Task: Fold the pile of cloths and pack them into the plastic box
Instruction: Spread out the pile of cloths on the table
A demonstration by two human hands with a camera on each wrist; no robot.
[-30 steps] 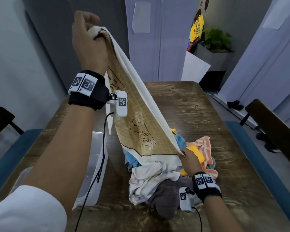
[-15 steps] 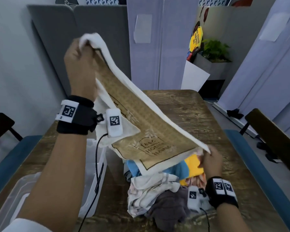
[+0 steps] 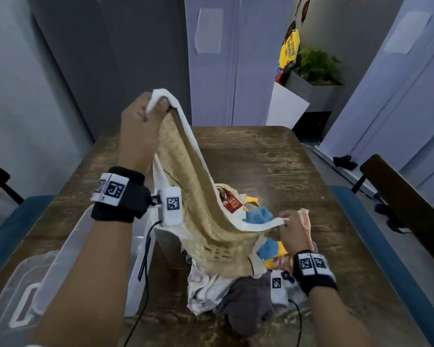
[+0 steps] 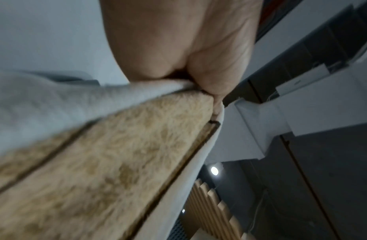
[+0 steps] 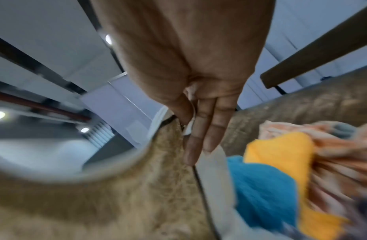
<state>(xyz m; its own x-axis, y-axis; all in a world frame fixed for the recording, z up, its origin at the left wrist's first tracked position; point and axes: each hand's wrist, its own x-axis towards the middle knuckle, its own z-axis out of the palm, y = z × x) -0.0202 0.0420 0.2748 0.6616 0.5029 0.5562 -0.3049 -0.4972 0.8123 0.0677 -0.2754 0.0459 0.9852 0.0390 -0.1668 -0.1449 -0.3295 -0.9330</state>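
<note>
Found the box (image 3: 138,266) nearest, translucent, on the desk (image 3: 273,166) at the near left, just beside the pile (image 3: 238,294). Found the pile heaped at the near middle of the desk: grey and white cloths in front, blue, yellow and orange-striped ones behind. Pinched the lower white edge of a tan towel (image 3: 198,196) with the right hand (image 3: 292,234), thumb against fairly straight fingers, low over the pile's right side. Gripped the upper corner with the left hand (image 3: 138,126), fingers curled round the bunched white hem, raised well above the desk. Held the towel stretched between both hands, sagging in the middle, its lower part draped onto the pile. Beyond, wood-grain desk up to its far edge; a chair (image 3: 398,194) at the right; farthest, a plant (image 3: 316,66).
</note>
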